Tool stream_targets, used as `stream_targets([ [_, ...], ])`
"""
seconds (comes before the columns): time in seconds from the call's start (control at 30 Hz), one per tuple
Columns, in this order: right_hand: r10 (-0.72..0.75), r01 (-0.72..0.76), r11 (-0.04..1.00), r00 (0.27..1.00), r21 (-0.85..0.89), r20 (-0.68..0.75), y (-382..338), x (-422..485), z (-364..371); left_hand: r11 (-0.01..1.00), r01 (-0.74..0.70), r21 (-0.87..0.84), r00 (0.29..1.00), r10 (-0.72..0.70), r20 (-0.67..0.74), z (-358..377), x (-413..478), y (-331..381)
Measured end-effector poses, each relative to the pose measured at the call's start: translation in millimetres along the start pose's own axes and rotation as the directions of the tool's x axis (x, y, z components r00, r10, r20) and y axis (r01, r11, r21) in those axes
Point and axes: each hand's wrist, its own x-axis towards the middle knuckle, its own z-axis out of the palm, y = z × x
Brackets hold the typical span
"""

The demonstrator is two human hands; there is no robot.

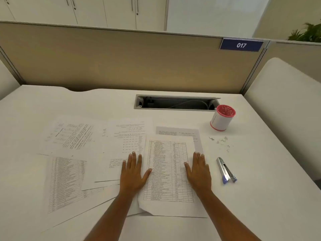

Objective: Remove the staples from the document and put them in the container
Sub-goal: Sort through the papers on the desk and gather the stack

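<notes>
Flat, unclenched left hand (132, 173) and right hand (198, 172) flank the table-printed document (167, 171); the red-rimmed container (221, 120) holds staples.

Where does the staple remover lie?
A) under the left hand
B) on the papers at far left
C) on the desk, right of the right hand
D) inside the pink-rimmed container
C: the staple remover lies right of the right hand, not touching it.

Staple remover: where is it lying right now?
In the head view the staple remover lies on the desk just right of the right hand, with loose staples and the red-rimmed container farther back.
</notes>
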Motion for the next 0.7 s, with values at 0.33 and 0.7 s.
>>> stream_targets([
  [0.33,0.022,-0.023,1.000,0.999,-0.020,-0.034,9.7,-5.3,20.4,0.999,-0.014,-0.035,0.997,0.011,-0.082,11.7,-4.3,-4.8],
  [0.7,0.254,-0.251,0.960,0.967,-0.121,0.007,-6.4,-12.1,-7.9,0.999,-0.014,-0.035,1.000,0.013,-0.011,3.6,-8.3,-2.8],
])
